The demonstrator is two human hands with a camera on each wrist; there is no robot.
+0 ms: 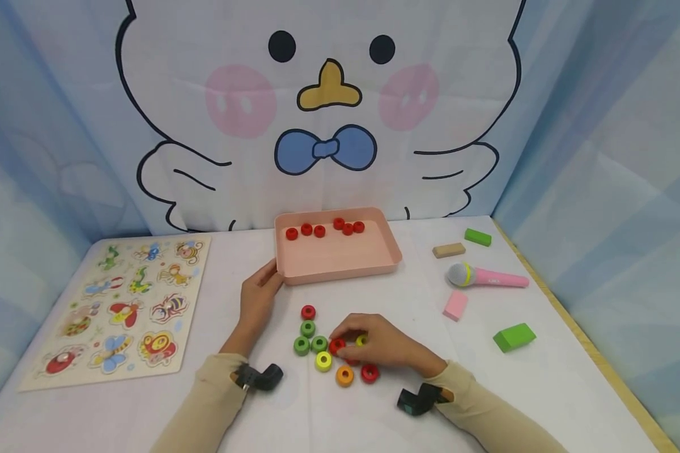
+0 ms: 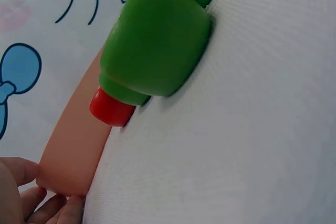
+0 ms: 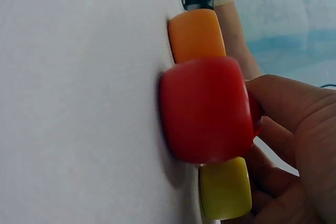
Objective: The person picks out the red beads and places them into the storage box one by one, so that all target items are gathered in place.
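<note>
My right hand [image 1: 376, 343] pinches a red ring bead [image 1: 337, 346] among loose beads on the table. Close about it lie a yellow bead [image 1: 323, 361], an orange bead [image 1: 344, 376] and another red bead [image 1: 369, 373]; the hand partly hides a second yellow bead [image 1: 361, 340]. Several green beads [image 1: 301, 345] and a red bead [image 1: 308, 313] sit left of it. At the front left corner of the pink tray [image 1: 340, 275], my left hand [image 1: 257, 302] holds the edge, its thumb and fingers [image 2: 42, 205] at the corner. Inside the tray, several red beads [image 1: 320, 231] lie toward the back.
A wooden insect puzzle board [image 1: 147, 277] lies at the left. On the right are a pink toy microphone [image 1: 495, 277], green blocks [image 1: 514, 338], a pink block [image 1: 456, 305] and a tan block [image 1: 449, 250]. A printed curtain [image 1: 328, 189] hangs behind the tray.
</note>
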